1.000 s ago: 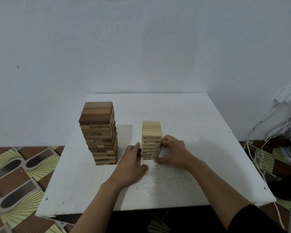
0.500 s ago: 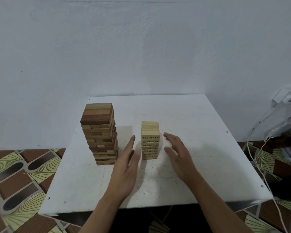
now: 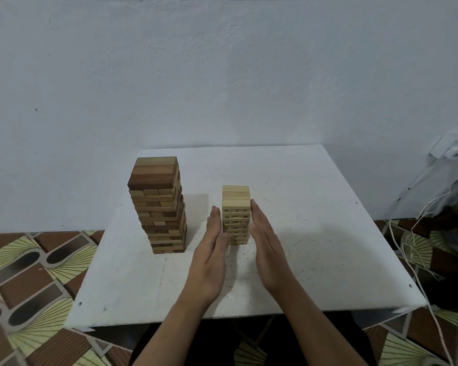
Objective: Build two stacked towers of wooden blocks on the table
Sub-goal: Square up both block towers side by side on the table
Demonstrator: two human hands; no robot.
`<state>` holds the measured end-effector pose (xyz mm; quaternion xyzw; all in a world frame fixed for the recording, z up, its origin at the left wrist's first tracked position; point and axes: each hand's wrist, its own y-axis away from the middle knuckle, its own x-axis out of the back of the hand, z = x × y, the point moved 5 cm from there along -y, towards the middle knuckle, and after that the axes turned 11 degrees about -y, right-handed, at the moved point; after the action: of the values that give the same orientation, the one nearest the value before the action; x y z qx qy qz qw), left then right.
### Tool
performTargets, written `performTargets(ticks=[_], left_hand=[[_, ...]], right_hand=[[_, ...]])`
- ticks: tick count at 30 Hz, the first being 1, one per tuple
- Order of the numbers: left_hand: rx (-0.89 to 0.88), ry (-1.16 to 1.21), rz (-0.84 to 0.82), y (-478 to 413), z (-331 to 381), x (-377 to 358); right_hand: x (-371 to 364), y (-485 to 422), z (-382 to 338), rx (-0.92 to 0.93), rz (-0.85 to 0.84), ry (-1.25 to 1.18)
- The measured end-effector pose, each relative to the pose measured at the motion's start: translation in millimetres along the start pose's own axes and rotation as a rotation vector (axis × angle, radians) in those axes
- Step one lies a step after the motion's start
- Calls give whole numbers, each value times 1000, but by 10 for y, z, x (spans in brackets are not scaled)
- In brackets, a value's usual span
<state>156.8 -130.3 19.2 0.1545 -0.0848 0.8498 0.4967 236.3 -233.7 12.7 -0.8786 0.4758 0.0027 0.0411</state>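
Note:
Two block towers stand on the white table [image 3: 315, 233]. The taller tower [image 3: 158, 204] of mixed brown blocks is at the left. A shorter tower [image 3: 236, 207] of pale numbered blocks stands in the middle. My left hand [image 3: 209, 260] lies flat with straight fingers against the short tower's left side. My right hand [image 3: 269, 249], also flat with straight fingers, touches its right side. Both hands flank the tower, palms facing each other, holding nothing.
A white wall rises right behind the table. A patterned tiled floor [image 3: 32, 273] surrounds it. White cords [image 3: 418, 260] and a pale bag [image 3: 452, 186] sit past the table's right edge.
My hands let go of the short tower's lower blocks, opened flat and drew apart, then closed in again against both sides of the tower.

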Motion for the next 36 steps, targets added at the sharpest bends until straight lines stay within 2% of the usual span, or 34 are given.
performTargets(ticks=[17, 23, 28, 36], left_hand=[[-17, -20, -21, -1, -39, -7], [-38, -39, -37, 2, -21, 22], [-75, -19, 15, -7, 111, 99], [-135, -22, -36, 27, 188, 38]], right_hand=[[-45, 11, 17, 30, 1, 77], [-27, 36, -35, 8, 9, 50], [33, 57, -189, 50, 44, -2], [-30, 46, -263, 94, -7, -6]])
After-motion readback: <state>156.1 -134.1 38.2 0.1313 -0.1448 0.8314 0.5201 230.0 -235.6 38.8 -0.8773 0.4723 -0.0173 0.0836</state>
